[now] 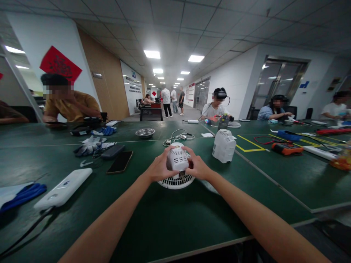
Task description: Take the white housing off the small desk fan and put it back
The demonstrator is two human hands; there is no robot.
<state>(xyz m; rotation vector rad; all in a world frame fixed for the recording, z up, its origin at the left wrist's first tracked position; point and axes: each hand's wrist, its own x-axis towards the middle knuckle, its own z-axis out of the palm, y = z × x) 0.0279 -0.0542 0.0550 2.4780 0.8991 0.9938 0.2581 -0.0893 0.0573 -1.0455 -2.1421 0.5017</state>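
A white vented plastic cover (pixel 179 160), like a small fan's motor housing, is gripped between my two hands. My left hand (pixel 159 166) curls round its left side, and my right hand (pixel 200 166) closes on its right side. Beneath it a round white fan grille (pixel 177 183) lies on the green table, partly hidden by the cover and my fingers. Something dark or copper-coloured shows under the cover, too small to make out. Behind my hands lies a coiled white cable (pixel 179 136). To the right stands a larger white plastic housing (pixel 224 147), upright with slots on top.
On the left are a phone (pixel 120 162), a white power bank (pixel 64 188), gloves (pixel 90 145) and a metal bowl (pixel 145 133). An orange multimeter (pixel 287 148) sits to the right near yellow tape. Several people sit along the far side of the table (pixel 170 223).
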